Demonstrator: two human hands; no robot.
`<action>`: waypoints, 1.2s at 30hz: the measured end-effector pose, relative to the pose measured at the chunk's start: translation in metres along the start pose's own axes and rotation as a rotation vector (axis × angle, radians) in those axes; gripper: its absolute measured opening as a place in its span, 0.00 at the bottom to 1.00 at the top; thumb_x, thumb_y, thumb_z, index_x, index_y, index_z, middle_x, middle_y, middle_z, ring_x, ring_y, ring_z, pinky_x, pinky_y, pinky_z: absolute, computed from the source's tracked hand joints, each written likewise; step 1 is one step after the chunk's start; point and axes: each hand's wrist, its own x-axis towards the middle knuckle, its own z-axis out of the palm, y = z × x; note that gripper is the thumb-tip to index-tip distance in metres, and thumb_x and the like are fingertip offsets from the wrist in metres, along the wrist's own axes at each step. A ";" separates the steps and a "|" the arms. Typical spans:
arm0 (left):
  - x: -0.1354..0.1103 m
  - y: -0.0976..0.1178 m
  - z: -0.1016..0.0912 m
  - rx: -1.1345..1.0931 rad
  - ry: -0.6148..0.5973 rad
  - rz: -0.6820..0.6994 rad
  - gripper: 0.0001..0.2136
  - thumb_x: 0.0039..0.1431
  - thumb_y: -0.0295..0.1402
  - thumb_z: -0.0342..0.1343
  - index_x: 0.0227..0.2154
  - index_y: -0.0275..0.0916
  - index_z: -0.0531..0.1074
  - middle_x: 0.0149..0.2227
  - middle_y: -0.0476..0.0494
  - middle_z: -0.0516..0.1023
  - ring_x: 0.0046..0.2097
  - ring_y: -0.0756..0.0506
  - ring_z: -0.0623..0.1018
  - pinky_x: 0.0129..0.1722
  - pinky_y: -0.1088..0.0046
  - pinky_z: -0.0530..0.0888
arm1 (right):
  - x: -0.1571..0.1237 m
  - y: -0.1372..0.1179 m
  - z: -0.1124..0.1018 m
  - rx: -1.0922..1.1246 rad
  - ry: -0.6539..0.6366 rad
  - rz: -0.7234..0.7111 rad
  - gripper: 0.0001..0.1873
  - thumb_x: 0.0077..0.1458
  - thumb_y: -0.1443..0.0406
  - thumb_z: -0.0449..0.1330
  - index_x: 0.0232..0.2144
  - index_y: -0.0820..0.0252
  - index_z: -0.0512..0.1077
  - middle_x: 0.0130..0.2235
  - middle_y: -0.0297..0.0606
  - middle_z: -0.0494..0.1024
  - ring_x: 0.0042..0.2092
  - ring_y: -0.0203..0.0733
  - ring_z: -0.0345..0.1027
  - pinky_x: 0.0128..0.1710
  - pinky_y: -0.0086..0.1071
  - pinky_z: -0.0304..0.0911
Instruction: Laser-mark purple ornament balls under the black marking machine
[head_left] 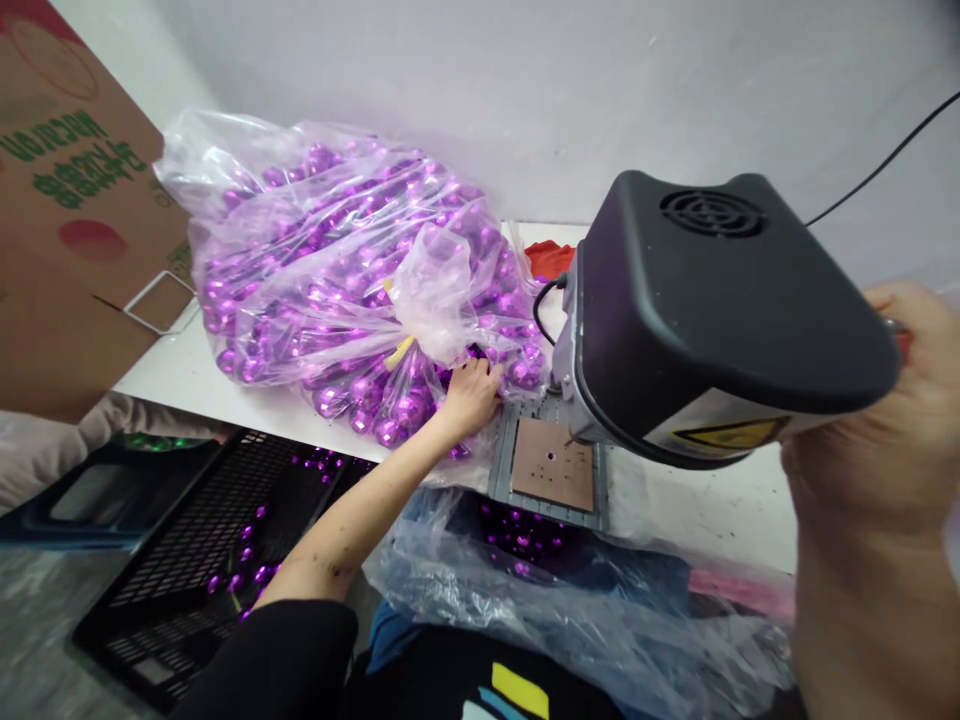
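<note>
A big clear plastic bag (435, 300) full of shiny purple faceted baubles (409, 410) lies on the white table, its gathered neck tied with yellow. My left hand (472, 395) is at the bag's near right side among the baubles, fingers curled, fingertips hidden; what they hold I cannot make out. At the right, my right hand (900, 420) is wrapped round a handle at the end of a black machine head (720, 310) with a vent and a yellow warning label. The head partly hides these fingers. Below it sits a grey base with a brown square plate (551, 460).
A printed cardboard box (75, 220) stands at the left. Below the table edge is a black plastic crate (165, 570) with purple baubles. Clear plastic sheeting (525, 610) and more baubles lie by my lap. Another person's sleeve (45, 460) shows far left.
</note>
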 end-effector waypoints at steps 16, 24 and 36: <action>-0.098 0.037 0.004 -1.656 -0.160 -0.191 0.24 0.62 0.45 0.59 0.59 0.46 0.68 0.57 0.41 0.74 0.56 0.39 0.75 0.53 0.63 0.74 | 0.000 -0.007 0.001 0.051 -0.032 0.030 0.16 0.56 0.59 0.60 0.27 0.69 0.69 0.23 0.32 0.62 0.28 0.21 0.55 0.30 0.20 0.52; -0.082 0.064 0.029 -1.145 0.023 -0.127 0.25 0.58 0.41 0.64 0.56 0.39 0.67 0.54 0.38 0.75 0.55 0.38 0.74 0.57 0.57 0.70 | -0.001 -0.009 0.003 0.053 -0.038 0.035 0.20 0.58 0.55 0.60 0.27 0.69 0.68 0.24 0.32 0.62 0.29 0.20 0.53 0.30 0.19 0.50; -0.066 0.082 0.041 -0.759 0.165 0.047 0.19 0.55 0.35 0.66 0.49 0.42 0.73 0.51 0.39 0.76 0.54 0.36 0.74 0.56 0.53 0.70 | -0.001 -0.009 0.003 0.063 -0.019 0.016 0.20 0.57 0.55 0.61 0.27 0.70 0.67 0.25 0.32 0.63 0.30 0.19 0.54 0.30 0.18 0.50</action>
